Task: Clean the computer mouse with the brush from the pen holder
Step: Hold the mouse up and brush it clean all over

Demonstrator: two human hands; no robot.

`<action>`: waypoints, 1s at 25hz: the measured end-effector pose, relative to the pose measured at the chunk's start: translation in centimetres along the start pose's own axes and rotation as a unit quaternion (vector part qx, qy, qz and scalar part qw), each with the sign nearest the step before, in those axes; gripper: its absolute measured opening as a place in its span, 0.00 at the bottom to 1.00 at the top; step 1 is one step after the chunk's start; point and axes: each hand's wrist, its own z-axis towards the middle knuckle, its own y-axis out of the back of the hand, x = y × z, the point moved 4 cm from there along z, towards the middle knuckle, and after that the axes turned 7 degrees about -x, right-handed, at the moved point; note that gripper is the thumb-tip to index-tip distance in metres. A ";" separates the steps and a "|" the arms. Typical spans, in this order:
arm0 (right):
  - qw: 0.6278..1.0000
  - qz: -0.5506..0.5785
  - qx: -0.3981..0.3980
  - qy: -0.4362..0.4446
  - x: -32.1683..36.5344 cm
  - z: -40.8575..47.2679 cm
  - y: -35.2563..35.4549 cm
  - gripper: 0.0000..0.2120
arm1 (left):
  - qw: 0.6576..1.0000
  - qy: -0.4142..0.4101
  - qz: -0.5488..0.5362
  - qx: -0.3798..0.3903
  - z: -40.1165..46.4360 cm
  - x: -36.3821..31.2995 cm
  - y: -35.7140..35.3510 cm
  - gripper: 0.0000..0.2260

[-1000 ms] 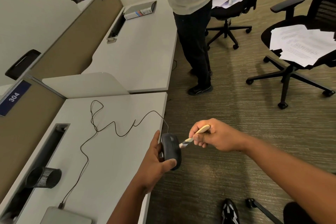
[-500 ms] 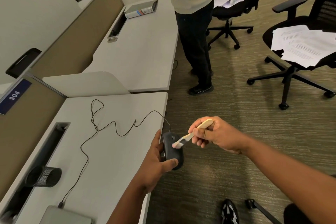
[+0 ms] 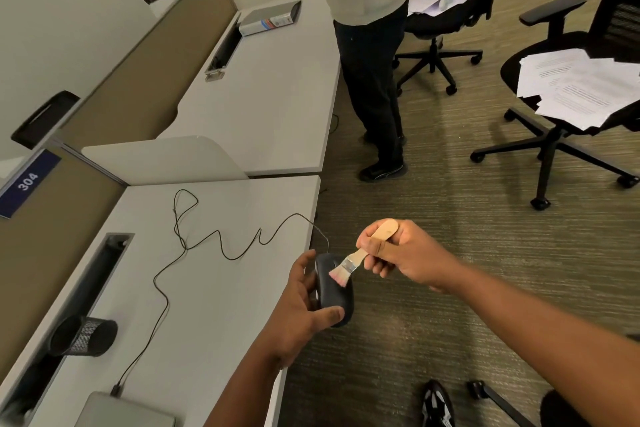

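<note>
Evidently the task is well under way. On the long white table [image 3: 214, 291] nothing of the fetching step is left to do: the brush has been taken out of the holder and the mouse has been lifted off the top. The black mesh pen holder [image 3: 83, 335] stands near the table's cable slot, well apart from the work; nothing is seen rising from it, though its inside cannot be made out. The black oval computer mouse [image 3: 334, 289] is held just past the table's edge, over the carpet, with its thin black cable [image 3: 194, 246] trailing back across the top to a grey laptop [image 3: 128, 412]. The left hand [image 3: 301, 315] is clamped around the mouse from its left side, the thumb pressed against the lower end. The right hand [image 3: 391, 253] is closed on the pale wooden handle of the small flat brush [image 3: 349, 263], whose pinkish bristles are laid against the mouse's upper surface. Brushing appears to be in progress; the remaining faces are judged still to be swept, and the brush perhaps returned afterwards.
</note>
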 end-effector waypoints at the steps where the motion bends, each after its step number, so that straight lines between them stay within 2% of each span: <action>1: 0.998 -0.059 -0.025 0.028 0.1 0.0 0.0 0.05 | 1.000 0.004 -0.004 0.000 0.0 0.1 0.0 0.48; 3: 0.987 -0.116 -0.074 0.082 0.6 -0.2 -0.1 0.05 | 1.000 0.009 0.000 -0.001 -0.2 0.0 0.0 0.46; 5: 0.990 -0.065 -0.083 0.092 1.0 -0.5 -0.4 0.05 | 0.999 0.008 0.031 -0.008 -0.2 -0.2 -0.2 0.46; 7: 0.997 -0.013 -0.051 0.063 1.1 -0.4 -1.0 0.04 | 0.998 0.005 0.055 -0.022 -0.3 -0.3 -0.3 0.45; 15: 0.999 0.011 0.016 -0.050 1.1 -0.2 -0.9 0.06 | 0.994 -0.009 0.055 -0.091 -0.4 -0.5 -0.7 0.39; 18: 0.996 -0.069 -0.054 -0.013 1.5 0.1 -0.4 0.07 | 0.989 -0.025 0.094 -0.115 -0.5 -0.7 -0.7 0.37; 20: 0.979 -0.156 -0.127 0.038 2.0 0.3 0.3 0.07 | 0.985 -0.033 0.114 -0.124 -0.5 -0.9 -0.7 0.36; 21: 0.974 -0.165 -0.145 0.054 2.2 0.4 0.4 0.07 | 0.984 -0.037 0.121 -0.126 -0.5 -1.0 -0.7 0.35; 23: 0.984 -0.119 -0.121 0.052 2.2 0.4 0.2 0.07 | 0.981 -0.042 0.132 -0.132 -0.5 -1.2 -0.7 0.35; 25: 0.996 -0.071 -0.054 0.012 1.9 0.4 -0.6 0.06 | 0.978 -0.050 0.142 -0.143 -0.5 -1.3 -0.6 0.35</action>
